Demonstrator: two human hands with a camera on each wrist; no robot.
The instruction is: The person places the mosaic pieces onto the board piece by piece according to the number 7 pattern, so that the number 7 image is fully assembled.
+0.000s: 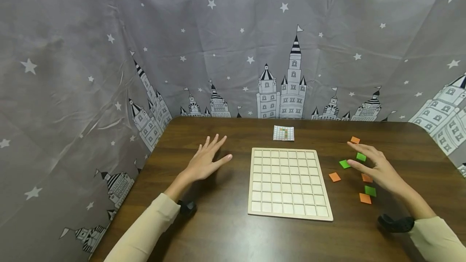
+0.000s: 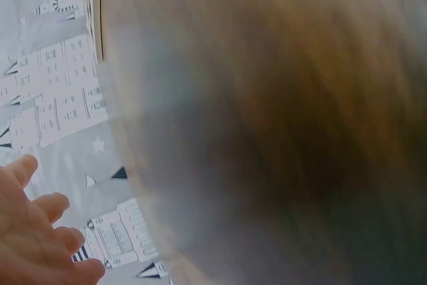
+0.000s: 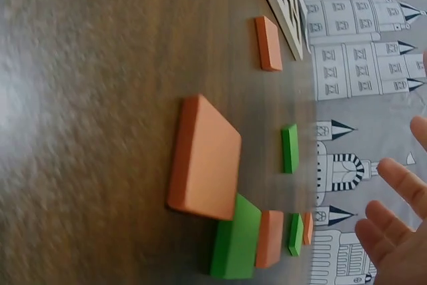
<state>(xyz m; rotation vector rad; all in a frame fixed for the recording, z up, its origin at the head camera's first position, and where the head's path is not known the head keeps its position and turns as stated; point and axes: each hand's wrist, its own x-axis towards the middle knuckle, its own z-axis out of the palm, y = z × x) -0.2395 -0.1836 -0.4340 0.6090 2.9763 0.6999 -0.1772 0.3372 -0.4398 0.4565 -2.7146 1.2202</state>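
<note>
A pale wooden grid board [image 1: 287,181] lies on the table, its square cells bare. Left of it my left hand [image 1: 205,163] hovers with fingers spread, holding nothing; in the left wrist view that hand's fingers [image 2: 50,208] show at the lower left. On the board's right, my right hand [image 1: 378,171] is held above several loose square tiles, fingers extended and nothing in them. Among these are an orange tile [image 1: 334,177], a green tile [image 1: 344,164] and a nearer orange tile [image 3: 207,161]. Part of one orange tile [image 1: 367,178] is hidden by the right hand.
Behind the board lies a small printed card [image 1: 283,133] with a coloured grid pattern. The brown wooden table [image 1: 225,229] ends at a grey curtain [image 1: 218,51] printed with castles and stars. Dark wrist bands [image 1: 396,223] sit on both wrists.
</note>
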